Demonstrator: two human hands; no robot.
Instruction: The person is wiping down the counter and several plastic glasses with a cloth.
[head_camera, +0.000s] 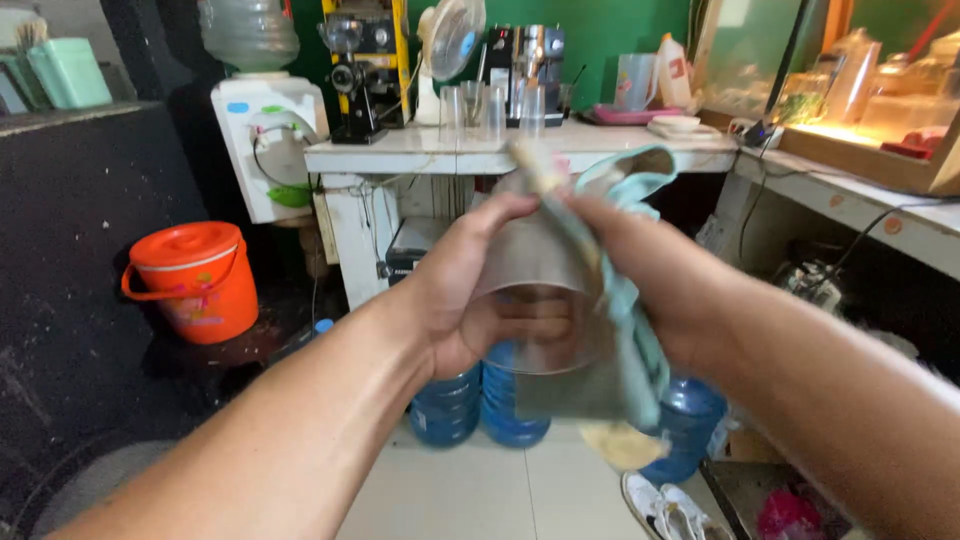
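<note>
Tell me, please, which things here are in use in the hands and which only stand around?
In use:
- clear glass, held by the left hand
- light blue cloth, pressed to the glass by the right hand

Standing around:
- orange bucket
- blue water jugs
- water dispenser
- fan
- glasses on the counter

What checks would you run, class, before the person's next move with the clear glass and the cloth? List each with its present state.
1. Left hand grips the clear glass: ok, fingers wrap its side.
2. Right hand holds the light blue cloth against the glass: ok.
3. Glass held clear of the white counter: ok, it is in mid-air.
4. Glass free of smears: cannot tell, blurred.
5. Floor below free of obstacles: not ok, blue water jugs stand underneath.
</note>
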